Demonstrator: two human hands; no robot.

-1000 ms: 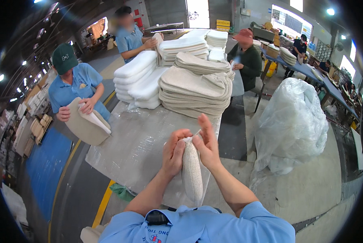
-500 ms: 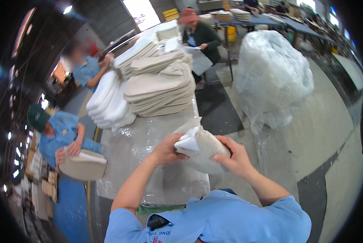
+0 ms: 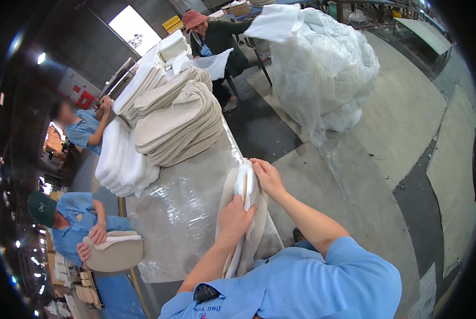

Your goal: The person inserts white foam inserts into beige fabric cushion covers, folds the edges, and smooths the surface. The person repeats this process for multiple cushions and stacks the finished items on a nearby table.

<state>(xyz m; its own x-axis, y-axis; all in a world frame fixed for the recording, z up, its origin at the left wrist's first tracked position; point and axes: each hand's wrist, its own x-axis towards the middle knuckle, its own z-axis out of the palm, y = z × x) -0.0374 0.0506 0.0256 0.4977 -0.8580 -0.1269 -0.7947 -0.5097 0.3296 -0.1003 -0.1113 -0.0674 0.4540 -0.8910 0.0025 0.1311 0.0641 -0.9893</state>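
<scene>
Close to my body, a beige fabric cushion cover (image 3: pixel 257 220) stands on edge at the table's right side, with white padding (image 3: pixel 243 183) showing in its long opening. My right hand (image 3: pixel 268 178) grips the cover's far end, thumb and fingers closed on its edge. Lower down, my left hand (image 3: pixel 235 219) is closed over the opening, its fingertips against the white padding; part of its grip is hidden. Ahead on the plastic-covered table (image 3: pixel 179 204) lies a stack of beige cushion covers (image 3: pixel 179 125), with folded white padding (image 3: pixel 118 159) to its left.
A large clear plastic bag (image 3: pixel 328 74) of white padding stands on the floor at right. At left, a co-worker in a green cap (image 3: pixel 43 208) holds another beige cover (image 3: pixel 116 254). Another person stands beyond the stacks, and one in a red hat (image 3: pixel 195 20) reaches toward the bag.
The cover has turned from lying across my hands to standing lengthwise, its opening facing up. My right hand has moved to its far end. The red-hatted person now holds white padding at the bag.
</scene>
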